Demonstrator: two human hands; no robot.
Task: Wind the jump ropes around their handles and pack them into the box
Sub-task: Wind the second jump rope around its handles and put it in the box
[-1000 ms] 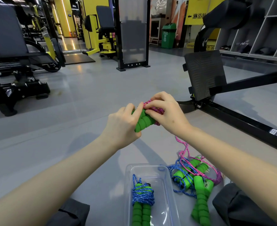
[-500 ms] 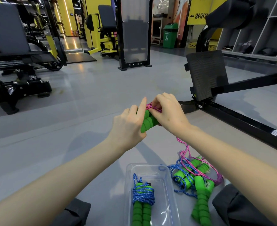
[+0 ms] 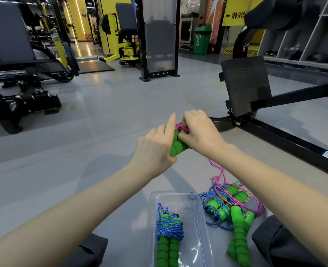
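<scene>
Pink jump rope (image 3: 181,127), mid-wind on green handles (image 3: 177,148), held mid-scene above the floor.
Left hand (image 3: 155,149) fingers clamped round handles; right hand (image 3: 202,135) fingers pinch rope. Judgement: keep turns tight, tuck the tail before the near box (image 3: 175,194).

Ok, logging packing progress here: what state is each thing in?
Pink rope: partly wound on its handles, tail hanging down to the pile.
Handles: together, held up.
Left hand: grips handles, forefinger straight.
Right hand: pinches pink rope.
Box: open, holds blue rope.
Blue rope: wound, packed.
Pile: tangled, unwound, beside box.
</scene>
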